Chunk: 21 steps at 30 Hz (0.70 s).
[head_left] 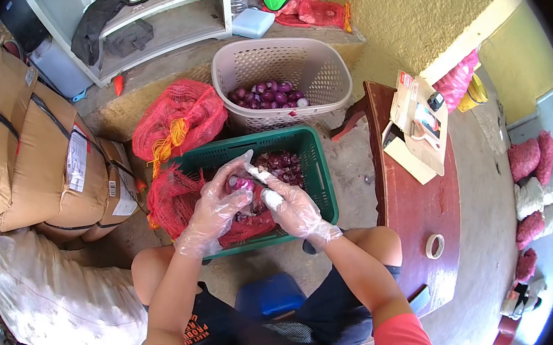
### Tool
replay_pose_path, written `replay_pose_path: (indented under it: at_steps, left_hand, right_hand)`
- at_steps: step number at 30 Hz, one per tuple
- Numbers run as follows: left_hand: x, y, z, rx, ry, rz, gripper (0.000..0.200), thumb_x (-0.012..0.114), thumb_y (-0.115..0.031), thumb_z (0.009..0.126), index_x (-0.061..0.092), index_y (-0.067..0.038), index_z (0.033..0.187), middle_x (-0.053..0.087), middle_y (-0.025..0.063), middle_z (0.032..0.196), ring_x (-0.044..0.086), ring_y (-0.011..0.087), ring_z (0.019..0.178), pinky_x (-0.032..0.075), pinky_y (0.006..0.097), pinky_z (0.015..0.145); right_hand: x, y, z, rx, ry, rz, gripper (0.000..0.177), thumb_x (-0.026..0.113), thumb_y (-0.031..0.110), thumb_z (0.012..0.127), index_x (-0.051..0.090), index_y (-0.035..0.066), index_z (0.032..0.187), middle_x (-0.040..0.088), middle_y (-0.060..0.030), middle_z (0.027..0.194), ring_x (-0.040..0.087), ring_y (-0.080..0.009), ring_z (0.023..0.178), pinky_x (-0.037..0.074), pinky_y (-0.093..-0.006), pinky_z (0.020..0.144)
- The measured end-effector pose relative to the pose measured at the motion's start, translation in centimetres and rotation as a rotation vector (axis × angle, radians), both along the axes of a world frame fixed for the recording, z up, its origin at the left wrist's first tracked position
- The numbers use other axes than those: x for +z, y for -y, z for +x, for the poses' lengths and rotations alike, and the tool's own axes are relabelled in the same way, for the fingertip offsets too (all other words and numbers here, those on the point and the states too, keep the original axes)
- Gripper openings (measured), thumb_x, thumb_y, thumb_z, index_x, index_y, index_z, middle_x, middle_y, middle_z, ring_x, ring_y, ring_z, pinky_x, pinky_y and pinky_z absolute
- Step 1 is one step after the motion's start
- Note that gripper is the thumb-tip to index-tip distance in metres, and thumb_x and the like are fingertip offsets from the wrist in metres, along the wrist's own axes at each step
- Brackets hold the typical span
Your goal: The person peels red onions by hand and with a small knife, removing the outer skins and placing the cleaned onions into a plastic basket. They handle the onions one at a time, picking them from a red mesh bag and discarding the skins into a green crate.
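Note:
My left hand (210, 209), in a clear plastic glove, is closed around a red onion (240, 184) with purple skin. Facing it, my right hand (293, 207) wears the same kind of glove, with white wrapping on the thumb and a finger. Its fingers pinch a thin dark tool that looks like a small knife (259, 183), mostly hidden. Both hands are above a green crate (322, 181). Inside the crate lie onion skins (280, 165) and a red mesh sack (176, 199), which hangs over its left side.
Behind the crate stands a beige basket (330, 77) with peeled onions (269, 96). A full red mesh sack (178, 115) sits to its left. Cardboard packages (41, 148) and a white sack (68, 292) line the left. A reddish wooden table (421, 225) stands at right.

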<state>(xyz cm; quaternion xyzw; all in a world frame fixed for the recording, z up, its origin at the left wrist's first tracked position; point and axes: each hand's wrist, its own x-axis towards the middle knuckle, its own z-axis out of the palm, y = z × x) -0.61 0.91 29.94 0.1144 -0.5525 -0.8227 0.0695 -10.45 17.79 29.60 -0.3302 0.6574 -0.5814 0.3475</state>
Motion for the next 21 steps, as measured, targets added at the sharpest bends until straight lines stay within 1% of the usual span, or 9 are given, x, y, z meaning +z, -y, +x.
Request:
replay_pose_path:
  at_steps: [2,4,6,7,9,13,15,19,21]
  left_hand:
    - [0.3,0.2,0.1,-0.022,0.022,-0.005,0.072,0.078,-0.024,0.078,0.044,-0.008,0.140,0.038,0.0067,0.148,0.050,0.0147,0.114,0.053,0.0285,0.085]
    - [0.3,0.4,0.1,-0.035,0.019,-0.002,0.074,0.079,-0.024,0.077,0.044,-0.008,0.140,0.038,0.0068,0.148,0.053,0.0143,0.110,0.053,0.0289,0.084]
    - [-0.3,0.2,0.1,0.013,-0.062,0.004,0.063,0.072,-0.013,0.082,0.045,-0.007,0.138,0.043,0.0074,0.142,0.054,0.0122,0.106,0.052,0.0256,0.076]
    - [-0.6,0.1,0.0,0.037,-0.103,0.006,0.058,0.069,-0.008,0.084,0.046,-0.006,0.137,0.046,0.0077,0.139,0.055,0.0111,0.105,0.052,0.0239,0.072]
    - [-0.7,0.3,0.0,0.009,-0.107,0.021,0.057,0.070,-0.008,0.083,0.047,-0.006,0.135,0.047,0.0081,0.137,0.056,0.0114,0.101,0.052,0.0235,0.070]
    - [-0.8,1.2,0.2,-0.053,-0.022,0.060,0.055,0.072,-0.011,0.081,0.050,-0.005,0.132,0.046,0.0093,0.137,0.058,0.0115,0.095,0.052,0.0231,0.066]
    - [-0.1,1.5,0.3,-0.087,0.028,0.125,0.055,0.072,-0.013,0.081,0.050,-0.006,0.131,0.049,0.0090,0.134,0.058,0.0113,0.095,0.052,0.0233,0.069]
    - [0.1,1.5,0.1,-0.102,-0.003,0.146,0.056,0.074,-0.016,0.081,0.052,-0.005,0.130,0.055,0.0072,0.126,0.057,0.0102,0.095,0.051,0.0237,0.074]
    - [0.0,1.3,-0.2,-0.066,-0.018,0.186,0.062,0.079,-0.020,0.076,0.051,-0.006,0.130,0.053,0.0075,0.128,0.057,0.0103,0.091,0.051,0.0234,0.071]
  right_hand:
    - [0.3,0.1,0.0,-0.014,0.254,-0.065,0.049,0.049,0.019,0.096,0.044,0.011,0.144,0.064,-0.0053,0.107,0.059,-0.0150,0.076,0.047,-0.0320,0.069]
    - [1.3,0.2,-0.3,-0.005,0.412,-0.030,0.048,0.048,0.019,0.096,0.046,0.011,0.143,0.060,-0.0001,0.098,0.051,-0.0082,0.070,0.044,-0.0273,0.064]
    - [3.0,-0.1,-0.9,0.020,0.469,0.094,0.047,0.048,0.018,0.096,0.047,0.012,0.143,0.054,0.0030,0.085,0.042,-0.0050,0.064,0.039,-0.0222,0.060]
    - [3.3,-0.1,-1.0,0.010,0.434,0.107,0.047,0.048,0.018,0.096,0.047,0.012,0.143,0.051,0.0042,0.081,0.040,-0.0043,0.062,0.038,-0.0214,0.058]
    - [3.6,-0.2,-1.0,-0.010,0.364,0.133,0.047,0.048,0.018,0.096,0.048,0.012,0.142,0.046,0.0067,0.073,0.036,-0.0030,0.058,0.034,-0.0199,0.054]
    - [2.6,-0.5,-1.2,-0.012,0.619,0.063,0.045,0.050,0.019,0.095,0.050,0.012,0.140,0.042,0.0086,0.067,0.035,-0.0031,0.054,0.032,-0.0208,0.050]
    - [1.8,-0.5,-1.5,-0.002,0.784,0.028,0.044,0.050,0.019,0.095,0.051,0.013,0.139,0.042,0.0089,0.066,0.035,-0.0030,0.052,0.031,-0.0210,0.049]
    - [1.1,-0.5,-1.7,-0.013,0.725,0.033,0.044,0.051,0.018,0.095,0.050,0.014,0.139,0.040,0.0097,0.064,0.034,-0.0023,0.051,0.029,-0.0205,0.047]
    - [1.3,-0.5,-1.2,-0.026,0.779,-0.025,0.045,0.051,0.017,0.095,0.050,0.013,0.140,0.039,0.0099,0.063,0.032,-0.0024,0.049,0.028,-0.0207,0.046]
